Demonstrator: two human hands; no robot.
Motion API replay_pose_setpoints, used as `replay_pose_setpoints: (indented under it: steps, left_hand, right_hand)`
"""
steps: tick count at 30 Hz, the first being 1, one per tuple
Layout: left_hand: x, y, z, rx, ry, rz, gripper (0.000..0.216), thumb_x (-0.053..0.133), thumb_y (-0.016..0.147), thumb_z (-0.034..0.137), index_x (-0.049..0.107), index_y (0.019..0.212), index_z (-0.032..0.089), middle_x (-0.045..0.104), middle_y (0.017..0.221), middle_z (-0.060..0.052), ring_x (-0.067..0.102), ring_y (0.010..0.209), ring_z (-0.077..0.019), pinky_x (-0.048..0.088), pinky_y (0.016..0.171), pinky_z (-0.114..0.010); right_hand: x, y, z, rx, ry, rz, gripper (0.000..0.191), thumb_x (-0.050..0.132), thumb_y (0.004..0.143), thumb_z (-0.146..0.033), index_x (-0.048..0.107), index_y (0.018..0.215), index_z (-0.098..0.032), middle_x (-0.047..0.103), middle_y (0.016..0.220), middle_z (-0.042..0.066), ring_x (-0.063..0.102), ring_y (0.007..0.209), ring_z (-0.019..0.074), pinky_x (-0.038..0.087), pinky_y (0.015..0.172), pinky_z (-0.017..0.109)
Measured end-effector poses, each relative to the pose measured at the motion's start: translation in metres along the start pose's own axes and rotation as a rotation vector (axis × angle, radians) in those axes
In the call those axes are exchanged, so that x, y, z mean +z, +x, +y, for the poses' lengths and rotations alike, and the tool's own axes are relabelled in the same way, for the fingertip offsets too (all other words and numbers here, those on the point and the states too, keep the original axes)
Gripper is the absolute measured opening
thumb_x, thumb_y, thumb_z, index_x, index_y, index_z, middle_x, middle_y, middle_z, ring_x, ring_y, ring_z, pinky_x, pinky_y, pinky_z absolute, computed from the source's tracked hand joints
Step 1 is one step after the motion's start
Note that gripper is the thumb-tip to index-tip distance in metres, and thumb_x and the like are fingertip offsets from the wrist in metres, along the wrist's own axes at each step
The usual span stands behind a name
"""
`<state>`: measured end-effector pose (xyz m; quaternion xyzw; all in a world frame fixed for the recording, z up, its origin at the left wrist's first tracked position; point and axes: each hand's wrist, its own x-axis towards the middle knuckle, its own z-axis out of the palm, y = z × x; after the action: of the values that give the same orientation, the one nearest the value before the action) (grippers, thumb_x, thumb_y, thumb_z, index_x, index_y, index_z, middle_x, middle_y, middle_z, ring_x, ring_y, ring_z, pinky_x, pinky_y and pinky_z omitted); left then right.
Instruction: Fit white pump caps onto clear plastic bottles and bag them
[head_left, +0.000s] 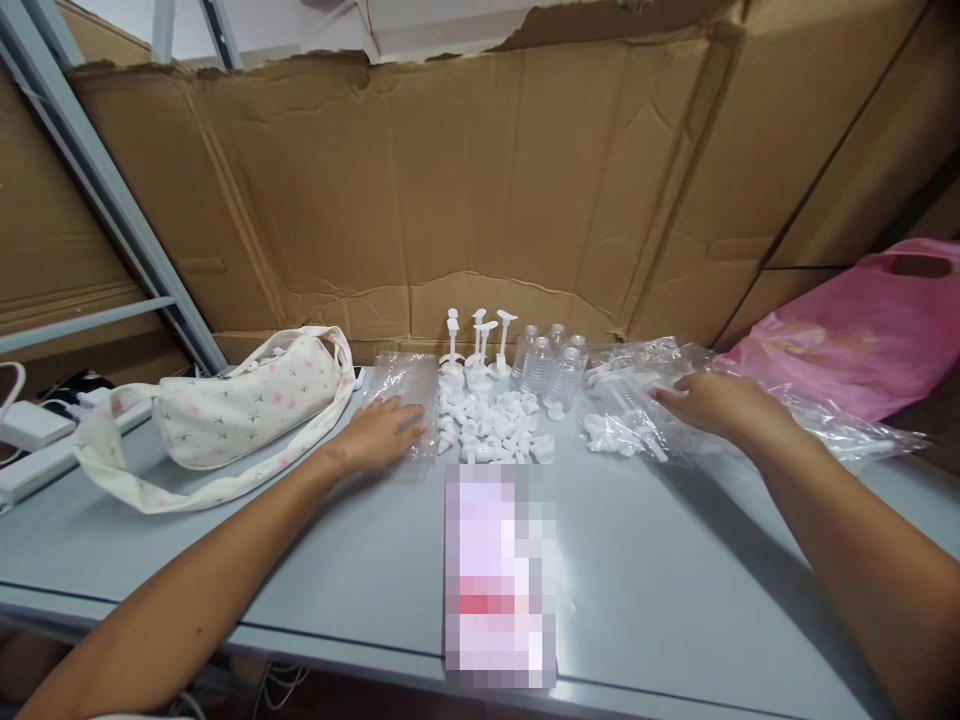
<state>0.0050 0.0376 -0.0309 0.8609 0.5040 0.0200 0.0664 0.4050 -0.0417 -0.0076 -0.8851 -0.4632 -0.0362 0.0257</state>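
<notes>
My left hand (377, 432) lies flat, fingers spread, on a stack of clear flat plastic bags (405, 385) on the grey table (675, 570). My right hand (709, 400) rests on a crumpled clear bag of white pump parts (630, 410), fingers on the plastic; whether it grips is unclear. Between the hands lies a heap of small white caps (491, 425). Behind it stand three white pump heads (478, 345) and several small clear bottles (551, 365).
A floral cloth shoulder bag (240, 405) lies at the left, with white power adapters (30, 430) beyond it. A pink plastic bag (862, 330) sits at the right. A blurred flat item (499, 575) lies near the front edge. Cardboard sheets (480, 180) wall the back.
</notes>
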Motion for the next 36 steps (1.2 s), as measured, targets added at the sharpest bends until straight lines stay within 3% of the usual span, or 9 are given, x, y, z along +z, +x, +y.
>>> replay_pose_setpoints:
  steps: [5,8,10,13,19,29,33,36]
  left_hand:
    - [0.005,0.001,0.000,0.025,-0.017,0.012,0.056,0.027,0.090,0.055,0.040,0.138,0.029,0.030,0.150,-0.009,0.020,0.139,-0.0338,0.022,0.107,-0.056]
    - [0.004,0.001,0.001,0.032,-0.019,0.065,0.055,0.027,0.091,0.053,0.041,0.137,0.027,0.033,0.149,-0.008,0.023,0.139,-0.0313,0.022,0.109,-0.053]
    - [0.003,-0.001,0.003,0.040,-0.009,0.138,0.052,0.029,0.092,0.049,0.043,0.135,0.023,0.036,0.147,-0.009,0.025,0.138,-0.0294,0.020,0.110,-0.052]
    - [0.001,-0.005,0.007,0.093,0.020,0.285,0.045,0.034,0.092,0.043,0.050,0.128,0.021,0.046,0.140,-0.010,0.035,0.133,-0.0283,0.023,0.109,-0.052]
    - [-0.002,-0.014,0.014,0.217,0.046,0.451,0.035,0.039,0.091,0.038,0.059,0.113,0.019,0.060,0.124,-0.009,0.051,0.118,-0.0252,0.035,0.103,-0.046]
    - [-0.003,-0.018,0.019,0.278,0.035,0.511,0.027,0.042,0.091,0.034,0.061,0.103,0.020,0.064,0.115,-0.007,0.057,0.108,-0.0240,0.041,0.093,-0.042]
    - [-0.003,-0.019,0.020,0.295,0.040,0.521,0.026,0.041,0.091,0.032,0.061,0.103,0.019,0.064,0.113,-0.007,0.057,0.106,-0.0239,0.041,0.091,-0.042]
    - [-0.003,-0.019,0.020,0.298,0.048,0.505,0.027,0.041,0.091,0.033,0.061,0.103,0.019,0.064,0.112,-0.007,0.057,0.105,-0.0238,0.042,0.090,-0.042]
  right_hand:
    - [0.001,-0.011,-0.012,-0.091,-0.022,0.058,0.053,0.033,0.090,-0.048,0.057,0.117,-0.009,0.055,0.122,0.023,0.047,0.115,0.0367,0.039,0.083,0.039]
    - [0.001,-0.021,-0.026,-0.199,-0.023,0.015,0.051,0.033,0.090,-0.049,0.065,0.096,-0.010,0.064,0.102,0.020,0.058,0.098,0.0307,0.042,0.077,0.034]
    - [0.003,-0.026,-0.034,-0.228,-0.034,-0.006,0.055,0.036,0.087,-0.056,0.066,0.086,-0.010,0.065,0.093,0.020,0.060,0.090,0.0316,0.043,0.073,0.036]
    - [0.007,-0.029,-0.039,-0.224,-0.051,0.001,0.059,0.042,0.082,-0.063,0.065,0.087,-0.009,0.064,0.093,0.023,0.058,0.095,0.0360,0.043,0.072,0.039]
    - [0.006,-0.025,-0.036,-0.174,-0.009,-0.063,0.049,0.045,0.080,-0.061,0.061,0.075,-0.015,0.065,0.088,0.016,0.062,0.079,0.0285,0.043,0.060,0.033]
    - [-0.004,-0.036,-0.036,-0.111,0.029,0.026,0.034,0.044,0.081,-0.043,0.059,0.087,-0.013,0.061,0.105,0.021,0.057,0.096,0.0345,0.040,0.063,0.036]
    - [0.002,-0.026,-0.031,-0.113,0.084,0.009,0.043,0.045,0.080,-0.048,0.055,0.099,-0.011,0.060,0.108,0.022,0.056,0.100,0.0364,0.041,0.066,0.037]
    - [0.008,-0.017,-0.027,-0.122,0.165,-0.019,0.050,0.040,0.082,-0.058,0.054,0.099,-0.013,0.064,0.102,0.018,0.060,0.092,0.0320,0.042,0.066,0.035]
